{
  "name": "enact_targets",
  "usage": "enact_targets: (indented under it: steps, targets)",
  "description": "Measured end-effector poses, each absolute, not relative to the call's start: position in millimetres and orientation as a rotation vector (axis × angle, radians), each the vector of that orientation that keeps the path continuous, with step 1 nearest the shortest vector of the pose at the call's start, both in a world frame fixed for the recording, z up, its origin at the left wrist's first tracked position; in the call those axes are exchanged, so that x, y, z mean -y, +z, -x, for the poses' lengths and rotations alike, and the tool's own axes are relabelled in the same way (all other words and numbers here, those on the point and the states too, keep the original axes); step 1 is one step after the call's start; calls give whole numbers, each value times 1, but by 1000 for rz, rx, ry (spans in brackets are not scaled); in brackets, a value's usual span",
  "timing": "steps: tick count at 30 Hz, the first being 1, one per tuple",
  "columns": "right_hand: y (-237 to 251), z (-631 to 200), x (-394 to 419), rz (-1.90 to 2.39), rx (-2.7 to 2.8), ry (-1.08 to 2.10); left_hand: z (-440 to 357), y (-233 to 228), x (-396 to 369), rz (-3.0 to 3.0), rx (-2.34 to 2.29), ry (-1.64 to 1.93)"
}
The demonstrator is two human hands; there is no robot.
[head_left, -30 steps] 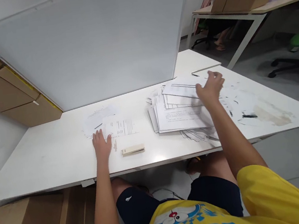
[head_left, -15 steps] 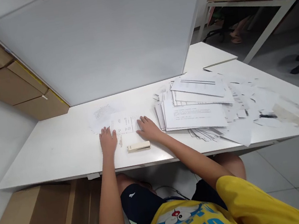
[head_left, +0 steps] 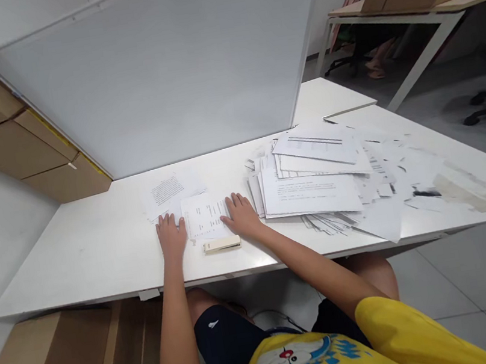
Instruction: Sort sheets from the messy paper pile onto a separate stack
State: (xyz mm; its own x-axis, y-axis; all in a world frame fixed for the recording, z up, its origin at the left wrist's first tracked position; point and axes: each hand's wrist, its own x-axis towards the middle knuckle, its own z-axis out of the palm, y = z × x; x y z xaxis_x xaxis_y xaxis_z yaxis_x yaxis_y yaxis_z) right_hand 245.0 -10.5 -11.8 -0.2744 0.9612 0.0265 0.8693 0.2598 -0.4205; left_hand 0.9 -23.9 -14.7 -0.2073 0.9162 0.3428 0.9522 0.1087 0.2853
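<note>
Since a second ago the right hand [head_left: 242,213] has come away from the far paper pile and now lies by the near sheet; over the last half second both hands have barely shifted, while the camera has tipped a little. From the head view, the left hand [head_left: 171,236] rests flat on the tabletop [head_left: 75,255], fingers spread and open, its fingertips at the left edge of the sheet [head_left: 206,216]; it grips nothing. That right hand is likewise flat and open, fingers fanned, pressing on the sheet's right edge, and holds nothing closed in it. So the printed sheet lies between the two hands, flat on the tabletop, near the front edge. Just in front of it, toward the person, lies a cream stapler [head_left: 221,244], lengthwise between the wrists, touched by neither hand as far as can be told. Behind and left of the sheet lies a second page [head_left: 169,190] of text, partly under it. Right of the right hand spreads a loose pile [head_left: 312,187] of printed papers, overlapping at angles, its near left corner just beside the fingers. Farther right the tabletop shows scraps and a brownish stain [head_left: 473,196]. A whiteboard [head_left: 171,71] stands tilted at the back, with cardboard boxes [head_left: 3,138] to its left. Another table [head_left: 410,17] with boxes stands well apart at the upper right.
</note>
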Motion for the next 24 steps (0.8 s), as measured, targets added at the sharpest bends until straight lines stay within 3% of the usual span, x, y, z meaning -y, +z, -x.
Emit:
enact_targets:
  steps: [8,12,24]
  targets:
    - [-10,-245,15,1695,2168,338,-2,-15,26,1901,2299,-601]
    - [-9,-246,15,1592,2199,398,-5,-16,25,1849,2347,-490]
    - [-8,-247,12,1440,2442,577,-4,-12,28,1729,2336,-618]
